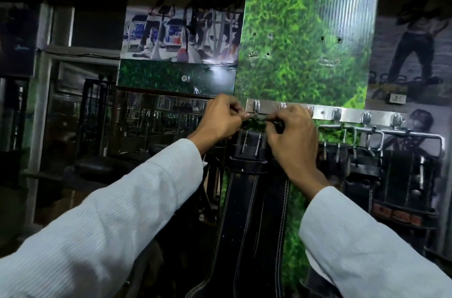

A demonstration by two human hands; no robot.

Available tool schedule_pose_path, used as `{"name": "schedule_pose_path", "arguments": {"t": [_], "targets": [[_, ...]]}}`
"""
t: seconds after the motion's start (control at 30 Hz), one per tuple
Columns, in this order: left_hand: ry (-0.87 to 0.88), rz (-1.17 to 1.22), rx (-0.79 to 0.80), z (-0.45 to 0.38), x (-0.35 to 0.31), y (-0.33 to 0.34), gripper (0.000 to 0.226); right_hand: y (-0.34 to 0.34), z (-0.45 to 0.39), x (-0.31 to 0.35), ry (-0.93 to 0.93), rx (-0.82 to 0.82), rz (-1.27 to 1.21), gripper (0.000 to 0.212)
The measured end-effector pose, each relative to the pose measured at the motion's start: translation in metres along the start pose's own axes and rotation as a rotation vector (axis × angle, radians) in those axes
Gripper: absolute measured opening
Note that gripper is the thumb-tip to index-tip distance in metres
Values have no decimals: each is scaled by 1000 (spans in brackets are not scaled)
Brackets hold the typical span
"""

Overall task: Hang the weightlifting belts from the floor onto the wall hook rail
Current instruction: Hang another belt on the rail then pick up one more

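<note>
Fingers: left hand (220, 119) and right hand (292, 137) both pinch the buckle bar (258, 117) | belt (254, 190): black leather, pale stitching, two metal prongs, hanging straight down | place: just below the left end of the steel hook rail (325, 112) | beside: more black belts (381, 173) hung at right

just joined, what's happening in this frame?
A person in a white long-sleeved shirt holds a black weightlifting belt up to the steel wall hook rail. The left hand and right hand each pinch an end of the belt's buckle bar, just under the rail's leftmost hooks. I can't tell whether it is hooked on yet. Other black belts already hang from hooks further right.
</note>
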State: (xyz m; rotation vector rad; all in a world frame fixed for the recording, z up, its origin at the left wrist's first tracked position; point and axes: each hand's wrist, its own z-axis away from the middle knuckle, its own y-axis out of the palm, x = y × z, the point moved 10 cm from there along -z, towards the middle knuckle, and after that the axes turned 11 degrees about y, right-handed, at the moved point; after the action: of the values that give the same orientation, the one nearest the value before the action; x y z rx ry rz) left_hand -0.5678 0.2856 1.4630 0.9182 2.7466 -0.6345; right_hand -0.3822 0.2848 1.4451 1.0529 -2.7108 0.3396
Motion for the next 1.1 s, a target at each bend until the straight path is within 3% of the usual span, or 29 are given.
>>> {"name": "schedule_pose_path", "arguments": {"t": [0.13,0.23,0.4,0.53,0.63,0.7,0.8,0.87,0.97,1.03,1.1], "targets": [[-42,90,-135,23,6,-14,16,-23,20,-9,45,-47,-272,21],[-118,123,-147,55,18,-7,26,-35,56,-18,97,-31,-335,25],[-175,183,-82,96,34,10,36,4,116,-42,310,304,-232,39],[-310,337,80,122,52,46,43,55,148,-57,485,669,-160,53],[-319,426,159,138,50,61,50,75,169,-64,585,829,-150,87],[-337,467,190,153,50,69,51,74,189,-70,595,885,-42,95],[-403,417,197,187,57,80,45,66,225,-76,669,904,-83,57],[-397,428,132,196,56,76,38,55,236,-77,667,800,-160,38],[-372,488,148,196,48,71,35,37,239,-64,643,776,-283,41],[-351,536,199,202,33,66,27,36,252,-63,681,895,-398,38],[-347,614,316,228,16,73,8,29,284,-69,676,1038,-250,32]]}}
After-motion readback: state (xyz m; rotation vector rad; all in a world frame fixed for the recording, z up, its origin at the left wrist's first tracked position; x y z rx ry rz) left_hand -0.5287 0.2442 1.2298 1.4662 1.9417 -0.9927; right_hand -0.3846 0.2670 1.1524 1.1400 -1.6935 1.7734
